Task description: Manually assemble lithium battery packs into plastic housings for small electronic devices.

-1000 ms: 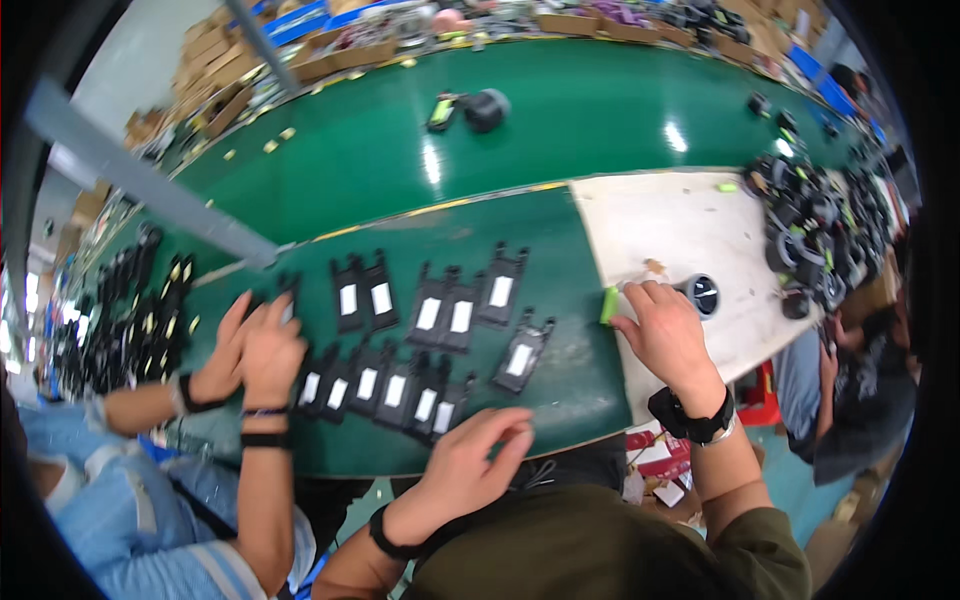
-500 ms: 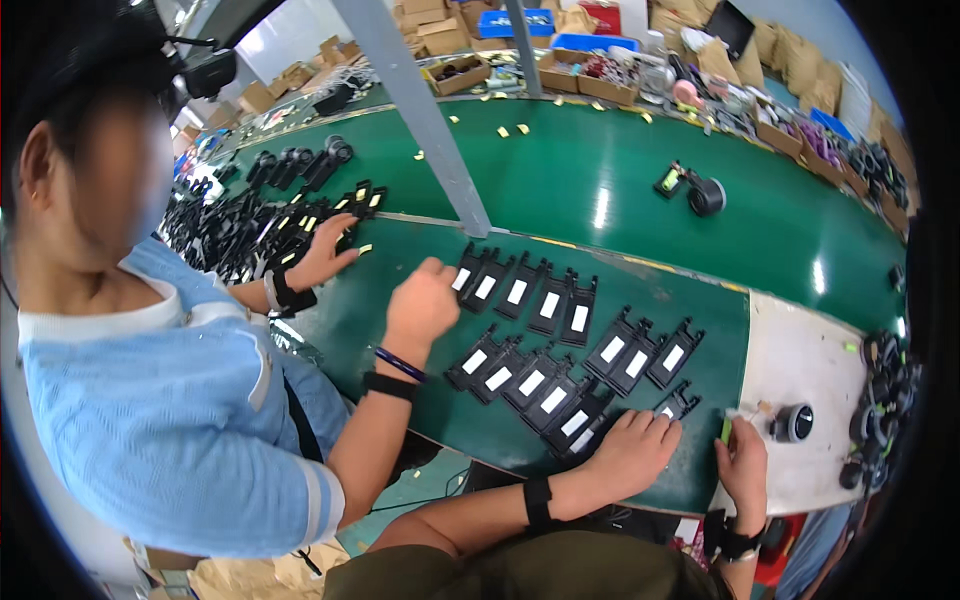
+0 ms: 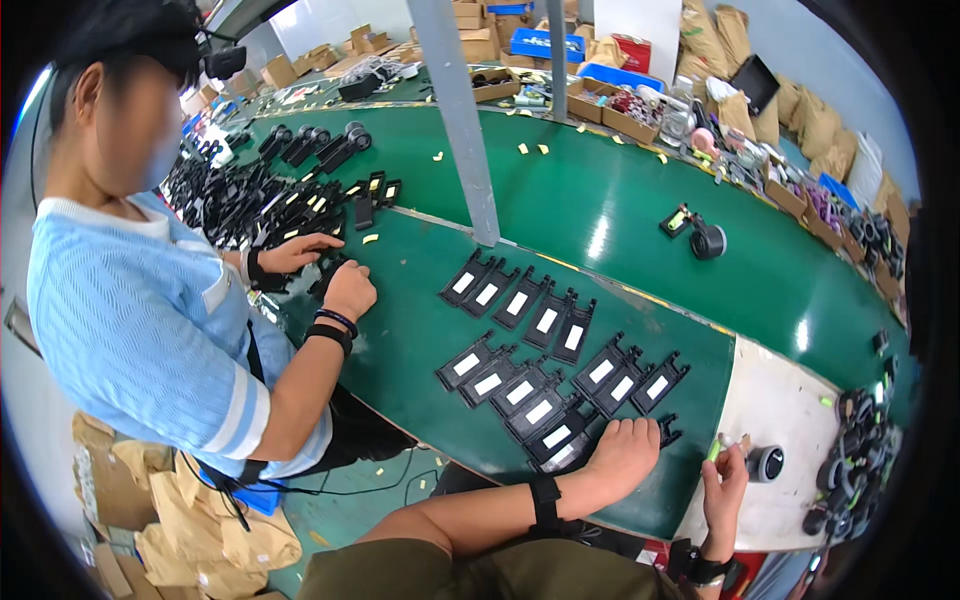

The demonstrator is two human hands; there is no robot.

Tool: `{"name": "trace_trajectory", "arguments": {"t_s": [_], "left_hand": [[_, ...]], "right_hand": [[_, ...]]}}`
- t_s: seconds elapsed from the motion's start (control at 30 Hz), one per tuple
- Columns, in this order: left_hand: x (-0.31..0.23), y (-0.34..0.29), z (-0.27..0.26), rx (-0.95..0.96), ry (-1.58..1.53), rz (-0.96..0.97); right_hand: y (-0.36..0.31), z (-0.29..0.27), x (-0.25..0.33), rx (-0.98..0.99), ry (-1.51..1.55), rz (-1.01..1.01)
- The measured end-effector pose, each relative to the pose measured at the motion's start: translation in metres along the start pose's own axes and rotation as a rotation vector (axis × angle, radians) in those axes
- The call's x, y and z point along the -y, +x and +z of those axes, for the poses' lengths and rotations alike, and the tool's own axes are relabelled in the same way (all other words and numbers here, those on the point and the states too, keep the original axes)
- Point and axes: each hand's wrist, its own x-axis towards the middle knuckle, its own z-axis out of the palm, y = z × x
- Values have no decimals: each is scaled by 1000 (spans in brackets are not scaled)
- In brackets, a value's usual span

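Note:
My left hand is closed, its fingers bent down over a black plastic plate near the bench's front edge. The hand hides most of that plate. At the right, my right hand pinches a small yellow-green piece upright between thumb and fingers; its exact kind is unclear. Beyond that hand, a round black-and-grey part rests on the pale board. Flat black plates with white labels lie in two rough rows left of and beyond my left hand, some overlapping.
A co-worker's hand handles a dark part at the left, beside a heap of black parts. A grey post rises behind the bench. Several round parts crowd the pale board's right edge. A motor-like part sits on the far green surface.
My left hand now covers more of the plate under it. My right hand still pinches the yellow-green piece. The co-worker's near hand has drawn back left from the plates. The view has shifted.

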Motion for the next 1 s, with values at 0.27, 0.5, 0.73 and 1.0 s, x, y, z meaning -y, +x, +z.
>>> {"name": "trace_trajectory", "arguments": {"t_s": [0.27, 0.5, 0.73, 1.0], "left_hand": [[-10, -16, -5, 201, -663, -123], [3, 5, -23, 356, -1749, -701], [2, 9, -35, 304, -2138, -727], [-9, 0, -34, 411, -2010, -750]], "right_hand": [[-9, 4, -1, -146, 119, 11], [-10, 25, 28, -53, 402, 181], [-2, 49, 57, -7, 240, -77], [-8, 50, 50, -34, 198, -165]]}}
